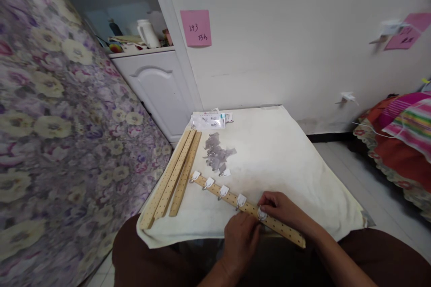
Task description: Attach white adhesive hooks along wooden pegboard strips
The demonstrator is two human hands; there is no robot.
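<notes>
A perforated wooden strip [286,229] lies diagonally on a white cloth-covered table [296,166], with several white adhesive hooks [223,191] stuck along it. My right hand [286,210] pinches another white hook [261,214] onto the strip, fingers closed on it. My left hand [240,238] rests on the strip just beside that hook, fingers curled against the wood. A pile of loose hooks [217,154] sits further back on the cloth.
Three more wooden strips [175,175] lie side by side at the table's left. A hook packet [210,120] rests at the far edge. A floral mattress [60,112] stands left, a white cabinet [158,85] behind, and bedding [400,139] right.
</notes>
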